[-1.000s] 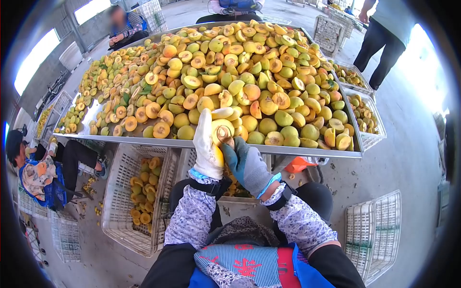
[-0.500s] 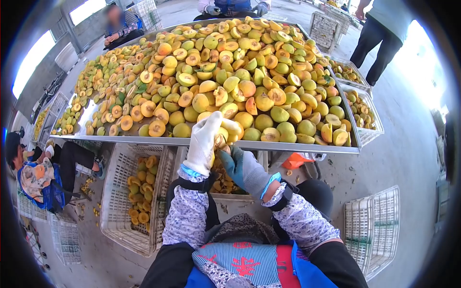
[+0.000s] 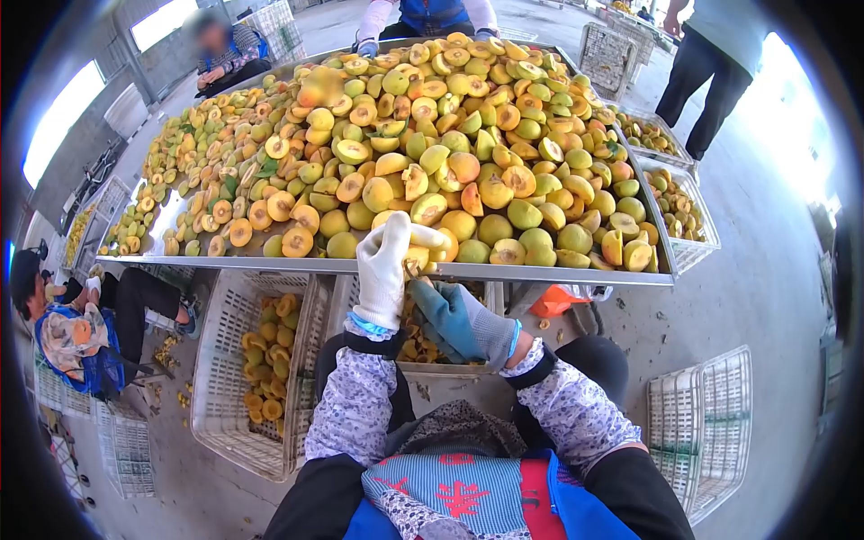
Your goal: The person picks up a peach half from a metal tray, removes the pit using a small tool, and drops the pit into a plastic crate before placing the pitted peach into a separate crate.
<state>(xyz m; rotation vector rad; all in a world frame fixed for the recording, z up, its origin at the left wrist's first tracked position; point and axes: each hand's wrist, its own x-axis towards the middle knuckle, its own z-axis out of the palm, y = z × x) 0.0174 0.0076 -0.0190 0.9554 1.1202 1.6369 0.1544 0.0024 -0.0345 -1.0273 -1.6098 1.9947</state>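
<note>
In a white glove, my left hand is closed around an apricot piece at the front edge of a metal table. My right hand, in a blue and grey glove, is closed just below it, fingertips pinched against the fruit's underside. Whatever lies between those fingertips is hidden. A large heap of halved apricots, yellow to green, covers the table right behind my hands. Beneath them stands a crate holding apricot pieces, partly covered by my right hand.
A white crate with apricot halves stands left of my knees, another crate at right. Filled crates line the table's right side. Co-workers sit at the far side, back left and left; a person stands back right.
My right hand has tilted and dropped slightly, its fingertips still at the apricot. My left hand stays nearly in place. The co-worker across the table has moved their hands to its edge.
</note>
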